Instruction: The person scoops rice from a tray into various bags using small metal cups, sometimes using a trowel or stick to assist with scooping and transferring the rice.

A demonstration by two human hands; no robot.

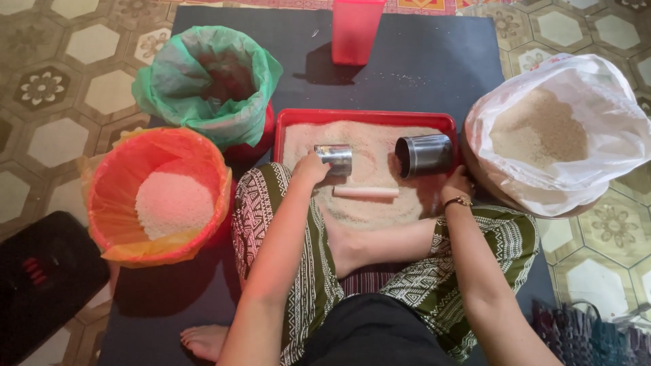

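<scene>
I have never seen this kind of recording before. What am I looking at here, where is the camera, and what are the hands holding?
There is no machine here. One camera sits on a person's head and looks down at their own lap and arms; they sit cross-legged on a dark mat. In front lies a red tray of pale grain. The left hand grips a small metal can lying in the grain. The right hand rests at the tray's edge beside a larger dark metal can on its side; whether it touches the can is unclear. A pale stick lies between them. Around stand an orange-lined bucket and a white bag, both holding grain, and a green-lined bucket.
</scene>
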